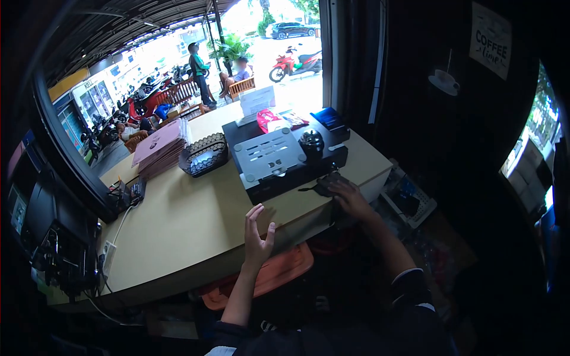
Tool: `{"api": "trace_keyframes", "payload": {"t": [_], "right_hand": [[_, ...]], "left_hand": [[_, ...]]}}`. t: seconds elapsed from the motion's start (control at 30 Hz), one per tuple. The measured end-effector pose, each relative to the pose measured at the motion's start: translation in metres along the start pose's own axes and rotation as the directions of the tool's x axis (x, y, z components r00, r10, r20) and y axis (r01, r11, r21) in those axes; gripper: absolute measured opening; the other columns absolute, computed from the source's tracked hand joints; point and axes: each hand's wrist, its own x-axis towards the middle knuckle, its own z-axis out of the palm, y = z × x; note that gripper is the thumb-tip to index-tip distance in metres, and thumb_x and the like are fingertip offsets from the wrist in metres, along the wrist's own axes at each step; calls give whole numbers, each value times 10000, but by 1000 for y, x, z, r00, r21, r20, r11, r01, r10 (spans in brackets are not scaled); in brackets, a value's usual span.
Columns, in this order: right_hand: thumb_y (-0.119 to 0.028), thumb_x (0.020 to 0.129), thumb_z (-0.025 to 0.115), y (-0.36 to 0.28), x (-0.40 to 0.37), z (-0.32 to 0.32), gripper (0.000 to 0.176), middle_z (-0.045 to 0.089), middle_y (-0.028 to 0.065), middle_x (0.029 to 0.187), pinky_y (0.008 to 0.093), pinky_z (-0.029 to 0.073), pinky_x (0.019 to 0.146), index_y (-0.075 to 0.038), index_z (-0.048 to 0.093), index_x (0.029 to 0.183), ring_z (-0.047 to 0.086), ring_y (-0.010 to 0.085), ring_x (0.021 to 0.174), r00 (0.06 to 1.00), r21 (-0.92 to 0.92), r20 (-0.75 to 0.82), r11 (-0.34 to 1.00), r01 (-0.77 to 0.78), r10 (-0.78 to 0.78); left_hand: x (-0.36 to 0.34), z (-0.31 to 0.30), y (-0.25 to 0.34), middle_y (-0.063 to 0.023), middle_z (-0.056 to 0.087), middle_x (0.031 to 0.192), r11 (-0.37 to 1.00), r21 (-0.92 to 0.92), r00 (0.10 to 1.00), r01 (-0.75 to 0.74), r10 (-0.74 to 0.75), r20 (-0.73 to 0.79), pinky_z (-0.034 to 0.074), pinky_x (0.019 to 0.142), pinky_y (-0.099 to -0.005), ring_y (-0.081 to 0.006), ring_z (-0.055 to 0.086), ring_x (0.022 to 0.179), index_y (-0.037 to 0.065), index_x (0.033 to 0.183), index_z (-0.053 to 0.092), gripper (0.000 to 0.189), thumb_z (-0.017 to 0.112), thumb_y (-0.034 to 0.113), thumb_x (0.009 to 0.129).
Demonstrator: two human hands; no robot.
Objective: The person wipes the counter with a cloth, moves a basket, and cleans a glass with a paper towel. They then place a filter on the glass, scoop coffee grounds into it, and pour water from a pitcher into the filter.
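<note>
My left hand (258,240) is raised in front of the counter's near edge, fingers apart, holding nothing. At the front right of the counter (208,225), my right hand (351,200) has its fingers on a small dark pouch-like thing (322,186) with a short strap trailing left. My fingers partly cover it, so its exact kind cannot be made out. Just behind it stands a black cash drawer (270,188) bearing a grey metal stand (268,155) with slots. A round black container (311,142) sits beside the stand.
A black basket (205,155) and a stack of pink folders (160,148) lie left of the drawer. Behind it are a red packet (267,121) and a white sign (257,102). An orange lid (279,273) shows below the counter. People and motorbikes are outside.
</note>
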Motion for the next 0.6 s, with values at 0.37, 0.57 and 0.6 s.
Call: {"api": "trace_keyframes", "payload": {"t": [0.37, 0.57, 0.6], "right_hand": [[-155, 879, 534, 100, -24, -83, 271, 618, 176, 1090, 431, 475, 851, -61, 565, 1131, 580, 361, 1028, 942, -220, -233, 930, -294, 242], [-176, 931, 494, 11, 32, -105, 222, 631, 198, 826, 388, 490, 680, -17, 527, 1083, 658, 299, 783, 943, 268, -262, 954, -134, 206], [-182, 938, 495, -8, 41, -101, 223, 621, 171, 830, 353, 482, 676, -26, 518, 1096, 652, 235, 784, 963, 373, -239, 927, -28, 125]], "left_hand": [[1, 48, 18, -160, 467, 1264, 999, 44, 1000, 14, -13, -10, 358, 1016, -393, -310, 459, 1192, 24, 1244, 447, 435, 582, 103, 839], [16, 80, 37, -159, 466, 1260, 999, -31, 997, -13, 15, 71, 406, 975, -388, -303, 482, 1169, 22, 1263, 422, 526, 651, 179, 816], [21, 87, 46, -163, 465, 1256, 988, -145, 994, 52, -38, 101, 432, 944, -377, -292, 498, 1151, 23, 1284, 394, 616, 693, 228, 787]]}}
